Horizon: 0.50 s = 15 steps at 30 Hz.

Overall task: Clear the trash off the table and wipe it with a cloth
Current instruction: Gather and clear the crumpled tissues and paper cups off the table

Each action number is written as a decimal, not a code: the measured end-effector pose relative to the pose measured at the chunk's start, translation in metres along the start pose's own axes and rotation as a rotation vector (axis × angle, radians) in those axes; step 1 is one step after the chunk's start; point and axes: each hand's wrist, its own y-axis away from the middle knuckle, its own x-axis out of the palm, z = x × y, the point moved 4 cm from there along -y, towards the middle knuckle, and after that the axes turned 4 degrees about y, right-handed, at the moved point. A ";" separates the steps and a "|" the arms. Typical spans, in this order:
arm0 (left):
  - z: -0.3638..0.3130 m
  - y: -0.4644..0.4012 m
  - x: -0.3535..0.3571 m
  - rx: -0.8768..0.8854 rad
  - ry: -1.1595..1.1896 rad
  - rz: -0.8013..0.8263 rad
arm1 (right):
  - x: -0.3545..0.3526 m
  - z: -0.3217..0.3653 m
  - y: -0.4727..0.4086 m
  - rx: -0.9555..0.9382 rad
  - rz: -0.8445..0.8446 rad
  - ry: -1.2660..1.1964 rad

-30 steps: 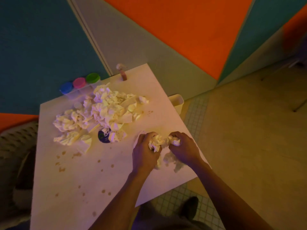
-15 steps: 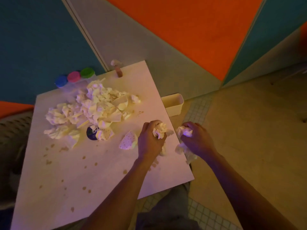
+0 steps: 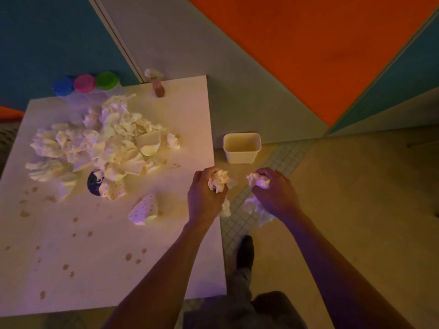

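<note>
A white square table (image 3: 180, 110) carries a big heap of crumpled tissues and paper cups (image 3: 102, 143) on its far left part. A dotted paper cup (image 3: 143, 210) lies on its side nearer to me. My left hand (image 3: 205, 198) is at the table's right edge, closed around a wad of crumpled tissue (image 3: 218, 180). My right hand (image 3: 275, 193) is past the edge, over the floor, gripping a second tissue wad (image 3: 259, 180), with more tissue hanging below it. A white bin (image 3: 242, 148) stands on the floor just beyond both hands.
Brown spill spots (image 3: 133, 256) dot the near tabletop. Blue, pink and green lidded tubs (image 3: 85, 83) and a small spray bottle (image 3: 158, 87) stand at the far edge. A dark blue scrap (image 3: 93, 182) lies beside the heap. My shoe (image 3: 245, 254) is on the floor by the table.
Both hands moved right from the tabletop toward the bin, splitting the tissue between them. The right hand is now off the table. The dotted cup came into sight where the hands were.
</note>
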 end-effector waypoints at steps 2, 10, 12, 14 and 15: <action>-0.009 -0.003 0.010 -0.006 0.011 0.017 | -0.004 -0.010 -0.010 0.026 0.033 -0.010; -0.053 -0.030 0.058 0.000 0.032 -0.003 | -0.037 -0.047 -0.065 0.071 0.088 -0.038; -0.062 -0.035 0.070 -0.004 0.021 -0.013 | -0.046 -0.055 -0.079 0.055 0.101 -0.029; -0.072 -0.040 0.079 -0.013 -0.003 -0.025 | -0.054 -0.065 -0.092 0.039 0.123 -0.023; -0.078 -0.041 0.084 -0.023 -0.016 -0.031 | -0.058 -0.071 -0.098 0.033 0.137 -0.021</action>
